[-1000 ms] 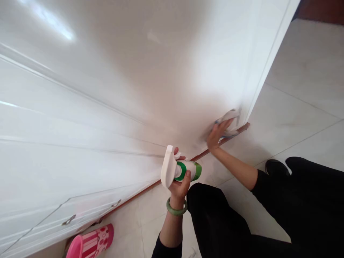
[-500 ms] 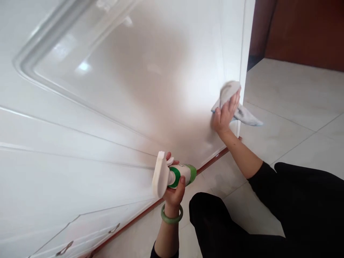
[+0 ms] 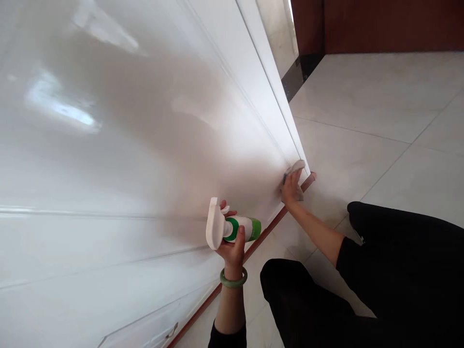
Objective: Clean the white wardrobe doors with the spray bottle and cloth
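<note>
My left hand (image 3: 232,246) is wrapped round a white and green spray bottle (image 3: 250,228), which lies tilted sideways with its white trigger head to the left. A green bangle circles that wrist. Farther right, my right hand (image 3: 292,188) presses a light grey cloth (image 3: 297,166) against the lower corner of a glossy white panel (image 3: 152,159), close to its right edge. Part of the cloth is hidden under the fingers.
A reddish-brown strip (image 3: 277,218) runs along the panel's foot. Pale floor tiles (image 3: 377,96) spread to the right, with a dark red-brown surface (image 3: 395,26) behind them. My black-clad knees (image 3: 290,285) are close below the hands.
My right hand has slid the cloth down the panel to its bottom corner. The view has shifted; my left hand keeps the spray bottle in nearly the same place.
</note>
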`<state>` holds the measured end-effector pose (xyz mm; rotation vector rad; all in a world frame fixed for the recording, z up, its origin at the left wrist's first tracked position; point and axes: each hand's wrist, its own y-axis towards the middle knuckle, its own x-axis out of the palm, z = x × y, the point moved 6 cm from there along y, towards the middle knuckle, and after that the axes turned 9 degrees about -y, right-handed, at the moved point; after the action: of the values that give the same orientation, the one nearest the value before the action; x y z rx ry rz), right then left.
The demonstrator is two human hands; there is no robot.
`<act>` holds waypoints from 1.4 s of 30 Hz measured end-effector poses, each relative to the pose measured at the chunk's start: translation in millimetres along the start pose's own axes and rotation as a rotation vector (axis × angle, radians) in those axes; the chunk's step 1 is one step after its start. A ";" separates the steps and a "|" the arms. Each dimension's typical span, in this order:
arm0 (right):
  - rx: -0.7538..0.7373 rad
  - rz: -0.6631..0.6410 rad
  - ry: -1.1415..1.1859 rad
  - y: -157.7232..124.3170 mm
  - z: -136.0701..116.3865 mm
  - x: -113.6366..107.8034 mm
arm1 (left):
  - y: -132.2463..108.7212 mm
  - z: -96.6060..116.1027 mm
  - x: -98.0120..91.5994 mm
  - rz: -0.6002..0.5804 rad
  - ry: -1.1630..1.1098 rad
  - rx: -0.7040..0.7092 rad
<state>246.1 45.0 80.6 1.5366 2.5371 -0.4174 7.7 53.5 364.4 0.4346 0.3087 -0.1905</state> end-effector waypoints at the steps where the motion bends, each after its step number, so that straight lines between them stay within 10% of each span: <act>1: 0.037 0.014 0.004 -0.8 4.9 2.6 | 1.7 0.1 0.8 -0.002 -0.004 0.008; 8: 0.242 0.035 0.035 18.4 42.5 -3.9 | 2.6 -5.1 1.6 0.039 -0.030 -0.001; 21: 0.158 -0.028 0.043 4.9 32.7 0.3 | 7.3 -5.8 12.8 0.014 0.006 -0.039; 32: 0.159 -0.011 0.023 9.6 27.6 -2.1 | 5.2 -24.1 71.2 -0.149 -0.070 -0.130; 42: 0.172 -0.002 0.001 11.5 32.3 -4.4 | 17.2 -54.2 79.7 -0.266 -0.085 -0.120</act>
<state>257.7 36.3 49.2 1.5900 2.5627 -0.6511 72.9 83.5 297.8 0.2645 0.2921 -0.4471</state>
